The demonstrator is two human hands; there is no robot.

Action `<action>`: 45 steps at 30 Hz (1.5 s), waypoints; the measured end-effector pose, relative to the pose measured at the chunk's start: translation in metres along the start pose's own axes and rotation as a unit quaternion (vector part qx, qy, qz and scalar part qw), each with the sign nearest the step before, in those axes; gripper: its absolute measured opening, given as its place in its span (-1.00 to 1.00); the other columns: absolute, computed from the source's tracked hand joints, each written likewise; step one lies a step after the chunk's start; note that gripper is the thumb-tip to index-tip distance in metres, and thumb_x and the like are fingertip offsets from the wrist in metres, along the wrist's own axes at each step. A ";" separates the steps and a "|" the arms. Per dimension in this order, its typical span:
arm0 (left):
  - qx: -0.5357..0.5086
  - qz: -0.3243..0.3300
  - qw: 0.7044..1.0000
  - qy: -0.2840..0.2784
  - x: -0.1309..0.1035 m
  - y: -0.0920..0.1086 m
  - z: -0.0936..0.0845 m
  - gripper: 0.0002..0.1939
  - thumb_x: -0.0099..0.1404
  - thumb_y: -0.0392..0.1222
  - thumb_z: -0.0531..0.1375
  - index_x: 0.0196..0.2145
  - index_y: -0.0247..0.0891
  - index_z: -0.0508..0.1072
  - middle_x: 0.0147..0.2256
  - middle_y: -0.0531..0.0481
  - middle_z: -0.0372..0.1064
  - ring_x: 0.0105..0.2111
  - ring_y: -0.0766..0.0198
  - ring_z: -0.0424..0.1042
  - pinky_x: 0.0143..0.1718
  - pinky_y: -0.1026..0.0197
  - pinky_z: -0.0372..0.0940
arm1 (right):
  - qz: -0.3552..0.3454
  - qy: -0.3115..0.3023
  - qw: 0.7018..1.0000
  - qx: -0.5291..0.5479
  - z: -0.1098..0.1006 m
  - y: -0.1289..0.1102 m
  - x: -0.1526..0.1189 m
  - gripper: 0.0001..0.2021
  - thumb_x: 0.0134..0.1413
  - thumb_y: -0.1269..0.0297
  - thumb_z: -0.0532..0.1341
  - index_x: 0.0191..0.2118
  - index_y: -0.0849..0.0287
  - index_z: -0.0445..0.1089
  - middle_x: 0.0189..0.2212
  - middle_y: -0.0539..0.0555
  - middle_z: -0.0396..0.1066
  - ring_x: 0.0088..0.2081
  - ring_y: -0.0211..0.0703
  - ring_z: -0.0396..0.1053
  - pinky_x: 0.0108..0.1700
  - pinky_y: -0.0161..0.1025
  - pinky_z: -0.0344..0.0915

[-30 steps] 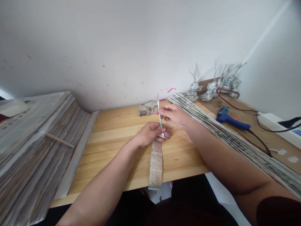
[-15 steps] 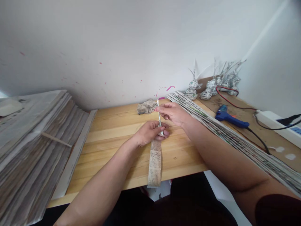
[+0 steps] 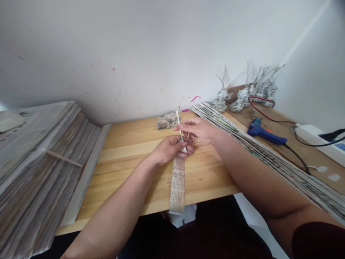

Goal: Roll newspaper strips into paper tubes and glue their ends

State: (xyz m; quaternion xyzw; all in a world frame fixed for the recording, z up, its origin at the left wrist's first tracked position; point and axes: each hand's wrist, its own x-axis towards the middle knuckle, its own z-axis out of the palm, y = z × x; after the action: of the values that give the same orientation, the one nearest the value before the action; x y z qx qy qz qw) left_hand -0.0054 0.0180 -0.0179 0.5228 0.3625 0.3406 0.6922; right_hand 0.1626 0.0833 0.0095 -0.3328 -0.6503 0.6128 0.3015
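Observation:
A strip of printed newspaper [image 3: 177,185] hangs down from my left hand [image 3: 175,148] across the wooden table and over its front edge. Its upper end is rolled into a thin paper tube [image 3: 178,117] that stands tilted between both hands. My left hand is closed round the lower end of the tube, with the thumb on top. Higher up, my right hand [image 3: 198,129] pinches the tube between thumb and fingers. Just behind the hands lies a crumpled grey-brown cloth [image 3: 167,120].
Stacked newspaper strips [image 3: 54,169] fill the left side. On the right lie long rolled paper sticks [image 3: 242,147], a blue glue gun [image 3: 266,135] and a white power strip [image 3: 320,138]. Several woven paper figures [image 3: 222,100] stand at the back right against the wall [image 3: 151,46].
The tube's upper end has tipped slightly left, and my right fingers have shifted a little on it. My left hand still holds the lower end. The view has moved slightly.

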 end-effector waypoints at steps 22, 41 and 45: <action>0.012 0.001 1.000 0.017 0.001 0.000 0.005 -0.68 0.28 -0.14 0.27 -0.08 -0.41 0.48 -0.28 -0.17 0.52 -0.24 0.25 0.51 -0.12 0.11 0.40 | 0.028 0.033 0.997 0.056 0.008 0.004 0.002 -0.64 -0.19 0.13 0.50 -0.49 0.21 0.34 -0.68 -0.12 0.21 -0.67 -0.43 0.08 -0.66 -0.36 -0.04; 0.001 -0.001 1.000 -0.016 0.000 -0.001 0.002 -0.70 0.30 -0.12 0.26 -0.10 -0.40 0.47 -0.25 -0.19 0.52 -0.20 0.20 0.52 -0.07 0.04 0.39 | 0.028 -0.014 0.996 0.089 0.005 0.004 0.000 -0.68 -0.06 0.09 0.43 -0.35 0.23 0.42 -0.66 -0.12 0.23 -0.67 -0.41 0.14 -0.67 -0.40 0.05; -0.014 -0.002 1.000 -0.017 -0.001 0.000 0.003 -0.67 0.28 -0.11 0.28 -0.09 -0.39 0.47 -0.27 -0.19 0.53 -0.21 0.19 0.53 -0.08 0.03 0.39 | 0.034 -0.048 0.995 0.078 0.004 0.004 0.000 -0.68 -0.03 0.10 0.42 -0.31 0.26 0.46 -0.68 -0.11 0.23 -0.68 -0.40 0.13 -0.68 -0.39 0.01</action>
State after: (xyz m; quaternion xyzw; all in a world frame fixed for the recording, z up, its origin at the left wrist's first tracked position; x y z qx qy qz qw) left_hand -0.0034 0.0158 -0.0173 0.5179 0.3469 0.3356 0.7063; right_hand 0.1601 0.0809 0.0056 -0.3002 -0.6026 0.6869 0.2737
